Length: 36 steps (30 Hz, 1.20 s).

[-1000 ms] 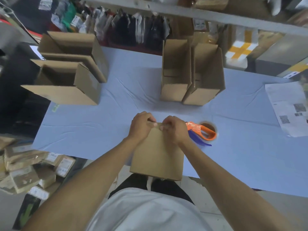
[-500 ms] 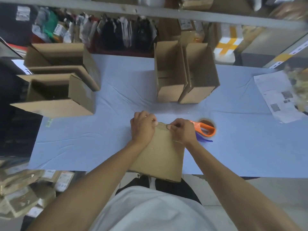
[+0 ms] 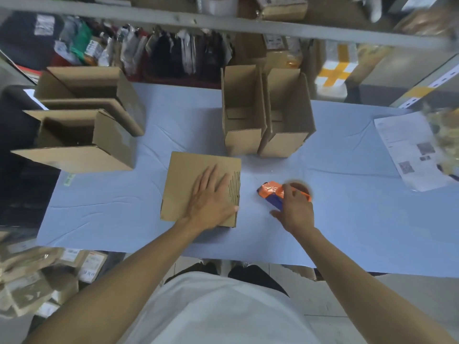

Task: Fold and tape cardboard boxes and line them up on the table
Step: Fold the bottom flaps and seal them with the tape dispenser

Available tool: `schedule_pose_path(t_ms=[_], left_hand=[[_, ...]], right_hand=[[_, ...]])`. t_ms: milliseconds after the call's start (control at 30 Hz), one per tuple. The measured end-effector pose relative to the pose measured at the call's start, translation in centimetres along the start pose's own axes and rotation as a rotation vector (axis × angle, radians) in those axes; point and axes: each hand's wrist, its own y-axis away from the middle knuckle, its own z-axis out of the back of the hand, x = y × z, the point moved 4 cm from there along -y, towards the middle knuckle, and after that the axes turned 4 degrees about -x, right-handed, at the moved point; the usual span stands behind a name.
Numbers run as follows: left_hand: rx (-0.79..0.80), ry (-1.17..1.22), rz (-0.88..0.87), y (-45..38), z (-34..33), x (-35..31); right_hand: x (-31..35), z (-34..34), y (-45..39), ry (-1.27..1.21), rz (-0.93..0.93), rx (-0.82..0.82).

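A brown cardboard box (image 3: 188, 180) lies with its folded flaps up on the blue table (image 3: 111, 209), near the middle. My left hand (image 3: 211, 199) presses flat on its right half with straight fingers. To the right, my right hand (image 3: 295, 209) closes around the orange and blue tape dispenser (image 3: 272, 192), fingers curled over its handle; the brown tape roll shows just beyond the fingers.
Two open upright boxes (image 3: 242, 115) (image 3: 286, 115) stand side by side at the back centre. Two larger open boxes (image 3: 82, 95) (image 3: 74, 142) sit at the left. A printed paper sheet (image 3: 409, 150) lies at the right. Shelves with packed goods run behind the table.
The box has gone from being held up at the near edge by both hands to lying on the table. My left hand now presses on it, and my right hand has moved onto the tape dispenser.
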Motion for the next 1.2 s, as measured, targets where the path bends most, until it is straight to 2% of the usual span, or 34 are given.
schedule_pose_path(t_ms=[100,167,267,333,400,500,633,700,867,1033,1200], left_hand=[[0.037,-0.028,-0.049,0.7,0.5,0.0],[0.04,-0.051,-0.069,1.4,0.4,-0.3],[-0.016,-0.031,-0.03,1.3,0.6,-0.8],[-0.12,0.056,-0.023,0.5,1.4,-1.4],[-0.167,0.243,-0.019,-0.7,2.1,-2.0],[-0.067,0.573,0.072,-2.4,2.5,-2.8],[0.1,0.949,0.262,-4.1,2.4,-3.2],[0.186,1.101,0.299,-4.4,2.5,-3.0],[0.308,1.203,0.286,-4.5,3.1,-1.8],[0.417,1.299,0.313,-4.4,3.4,-0.8],[0.443,1.258,0.326,-4.2,3.2,0.1]], right_hand=[[-0.1,-0.2,-0.7,0.003,0.085,-0.032],[0.1,-0.1,-1.0,0.007,0.135,0.008],[0.2,0.8,-1.1,-0.065,0.264,0.017],[0.2,2.1,-0.9,-0.199,0.303,0.008],[0.2,3.3,-0.8,-0.324,0.256,0.052],[0.8,4.7,-0.1,-0.547,0.173,0.091],[2.0,5.8,1.3,-0.463,0.229,0.052],[2.5,6.0,1.6,-0.381,0.273,0.034],[3.1,6.2,1.6,-0.341,0.328,-0.024],[3.8,5.5,1.6,-0.376,0.333,-0.013],[4.3,4.7,1.9,-0.395,0.343,-0.022]])
